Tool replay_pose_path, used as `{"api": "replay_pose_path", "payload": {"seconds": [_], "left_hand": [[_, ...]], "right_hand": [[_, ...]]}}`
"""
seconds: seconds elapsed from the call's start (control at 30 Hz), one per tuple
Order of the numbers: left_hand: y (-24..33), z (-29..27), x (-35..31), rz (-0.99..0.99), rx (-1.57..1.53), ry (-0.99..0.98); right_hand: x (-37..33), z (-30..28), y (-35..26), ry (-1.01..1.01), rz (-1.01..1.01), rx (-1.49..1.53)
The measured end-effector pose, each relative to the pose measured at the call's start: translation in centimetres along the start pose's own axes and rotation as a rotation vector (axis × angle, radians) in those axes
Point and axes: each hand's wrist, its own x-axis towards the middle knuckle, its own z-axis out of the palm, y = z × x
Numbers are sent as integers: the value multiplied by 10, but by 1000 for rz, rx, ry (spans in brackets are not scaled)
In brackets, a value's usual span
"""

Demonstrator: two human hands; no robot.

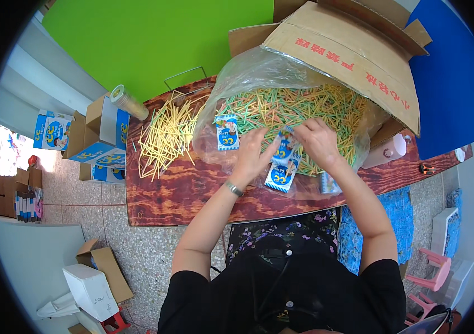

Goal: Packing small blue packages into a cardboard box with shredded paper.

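Observation:
Over the front of the pile of thin coloured sticks [281,108], I hold a small blue-and-white packet [286,147] between my two hands. My left hand [252,157], with a watch on its wrist, is closed at the packet's left edge. The fingers of my right hand [317,142] pinch its upper right side; the fingertips partly hide it. A second packet of the same kind [282,175] lies just below it. Another packet [227,132] rests left of my left hand, and one more [329,183] lies partly hidden beside my right forearm.
The sticks spill in a clear plastic bag [259,69] from a tipped cardboard carton [354,53]. Yellow sticks [167,136] lie loose at the left of the wooden table [153,203]. A clear jar [129,102] and blue-white boxes [103,128] stand at the left edge; a pink-white container [387,151] is at right.

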Motion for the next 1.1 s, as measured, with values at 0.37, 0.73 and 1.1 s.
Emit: {"api": "replay_pose_path", "payload": {"seconds": [0.37, 0.73, 1.1], "left_hand": [[19, -13, 25, -231, -396, -327], [13, 0, -36, -228, -454, -176], [13, -8, -28, -277, -430, -135]], "right_hand": [[7, -26, -4, -77, 254, 664], [-14, -35, -8, -390, 123, 832], [64, 25, 119, -365, 426, -54]]}}
